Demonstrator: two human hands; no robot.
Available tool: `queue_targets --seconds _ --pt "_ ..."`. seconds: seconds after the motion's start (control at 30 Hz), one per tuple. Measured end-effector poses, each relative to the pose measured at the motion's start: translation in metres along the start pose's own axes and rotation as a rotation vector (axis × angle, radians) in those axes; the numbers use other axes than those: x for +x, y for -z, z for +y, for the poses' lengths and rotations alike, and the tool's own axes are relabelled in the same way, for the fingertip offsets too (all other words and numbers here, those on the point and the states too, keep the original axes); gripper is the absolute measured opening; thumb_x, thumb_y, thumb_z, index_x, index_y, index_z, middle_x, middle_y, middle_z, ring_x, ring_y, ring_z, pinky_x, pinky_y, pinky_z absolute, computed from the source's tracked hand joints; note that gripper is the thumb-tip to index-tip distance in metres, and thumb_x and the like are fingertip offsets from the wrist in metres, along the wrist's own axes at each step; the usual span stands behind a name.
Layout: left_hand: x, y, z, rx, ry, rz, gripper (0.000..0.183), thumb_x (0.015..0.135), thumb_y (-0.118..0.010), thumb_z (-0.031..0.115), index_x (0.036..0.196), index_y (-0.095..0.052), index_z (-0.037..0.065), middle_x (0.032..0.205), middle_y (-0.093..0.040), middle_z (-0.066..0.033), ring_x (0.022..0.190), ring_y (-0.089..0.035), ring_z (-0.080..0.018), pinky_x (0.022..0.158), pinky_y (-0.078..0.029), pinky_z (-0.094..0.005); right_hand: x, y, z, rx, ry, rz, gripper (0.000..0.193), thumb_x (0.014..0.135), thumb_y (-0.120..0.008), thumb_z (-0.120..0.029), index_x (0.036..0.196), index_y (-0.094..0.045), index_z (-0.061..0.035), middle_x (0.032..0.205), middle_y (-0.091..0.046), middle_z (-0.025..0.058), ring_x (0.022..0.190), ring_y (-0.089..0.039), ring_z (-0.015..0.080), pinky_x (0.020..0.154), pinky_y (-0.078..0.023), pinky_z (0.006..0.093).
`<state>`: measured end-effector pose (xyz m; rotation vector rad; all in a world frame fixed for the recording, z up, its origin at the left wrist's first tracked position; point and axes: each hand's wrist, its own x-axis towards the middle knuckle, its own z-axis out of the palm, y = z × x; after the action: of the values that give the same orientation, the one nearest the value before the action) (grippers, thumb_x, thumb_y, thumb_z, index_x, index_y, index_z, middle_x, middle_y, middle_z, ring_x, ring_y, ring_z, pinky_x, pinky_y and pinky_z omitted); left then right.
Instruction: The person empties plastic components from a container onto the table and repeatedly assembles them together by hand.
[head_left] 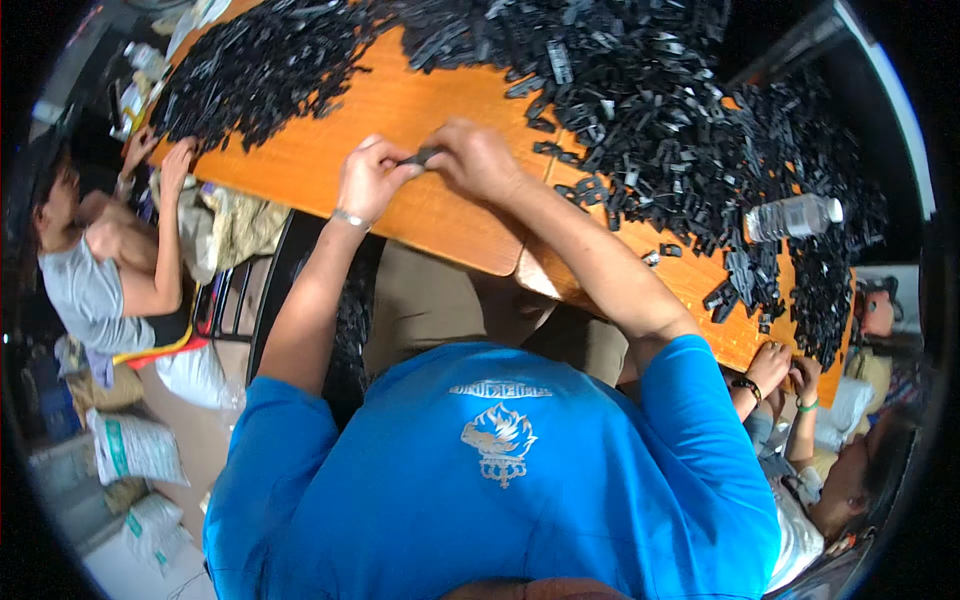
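Over the orange-brown table, my left hand pinches one end of a small black plastic part. The fingers of my right hand are closed on its other end, so both hands meet at the part just above the tabletop. Its exact kind is too small and too covered by fingers to tell. A large heap of similar black plastic pieces spreads to the right and behind my hands. Another heap of thin black pieces lies at the far left.
A clear plastic bottle lies on the right-hand heap. One person sits at the left table edge, hands by the pieces; another person's hands work at the right edge. White sacks stand on the floor at left.
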<state>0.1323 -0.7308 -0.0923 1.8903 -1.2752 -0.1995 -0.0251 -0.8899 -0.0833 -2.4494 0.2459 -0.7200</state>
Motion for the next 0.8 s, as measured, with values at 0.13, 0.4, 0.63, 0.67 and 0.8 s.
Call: queue_targets --seconds 0.13,0.4,0.63,0.67,0.8 --pt "0.001 -0.004 0.000 -0.059 -0.013 0.001 0.022 0.075 -0.092 0.009 0.089 -0.077 0.002 0.090 -0.069 -0.0086 0.078 -0.068 -0.0231 0.073 -0.057 -0.0358 -0.002 0.014 0.012 0.090 -0.033 0.069 0.020 0.085 -0.085 -0.018 0.101 -0.079 -0.0071 0.097 -0.072 0.0141 0.091 -0.071 0.0377 0.079 -0.057 0.0459" --pt "-0.007 -0.004 -0.006 -0.069 -0.037 0.008 0.020 0.080 -0.089 0.002 0.095 -0.076 0.000 0.093 -0.069 -0.0091 0.084 -0.068 -0.0214 0.077 -0.057 -0.0330 -0.009 0.019 0.007 0.020 -0.076 -0.024 0.024 0.082 -0.089 -0.018 0.103 -0.082 -0.0096 0.100 -0.071 0.0116 0.090 -0.072 0.0351 0.077 -0.057 0.0451" --pt "-0.002 -0.006 -0.001 -0.132 -0.040 0.045 0.019 0.079 -0.089 0.010 0.092 -0.077 0.003 0.090 -0.067 -0.0107 0.085 -0.069 -0.0284 0.074 -0.057 -0.0393 0.001 0.010 0.011 -0.044 0.028 -0.049 0.023 0.082 -0.088 -0.016 0.103 -0.080 -0.0088 0.098 -0.070 0.0120 0.087 -0.071 0.0361 0.074 -0.057 0.0451" --pt "0.000 -0.008 0.002 -0.135 -0.072 0.059 0.019 0.079 -0.089 0.010 0.092 -0.077 0.003 0.090 -0.066 -0.0109 0.084 -0.068 -0.0287 0.073 -0.056 -0.0387 0.003 0.003 0.010 -0.049 0.149 -0.003 0.024 0.083 -0.087 -0.015 0.104 -0.080 -0.0083 0.098 -0.070 0.0122 0.086 -0.072 0.0357 0.073 -0.057 0.0432" --pt "0.000 0.006 -0.012 -0.101 -0.008 -0.011 0.018 0.081 -0.087 0.000 0.093 -0.073 -0.002 0.090 -0.066 -0.0097 0.081 -0.067 -0.0216 0.073 -0.055 -0.0328 0.012 -0.007 0.003 -0.042 0.085 -0.088 0.020 0.085 -0.084 -0.018 0.102 -0.079 -0.0101 0.097 -0.069 0.0123 0.088 -0.071 0.0373 0.074 -0.057 0.0466"
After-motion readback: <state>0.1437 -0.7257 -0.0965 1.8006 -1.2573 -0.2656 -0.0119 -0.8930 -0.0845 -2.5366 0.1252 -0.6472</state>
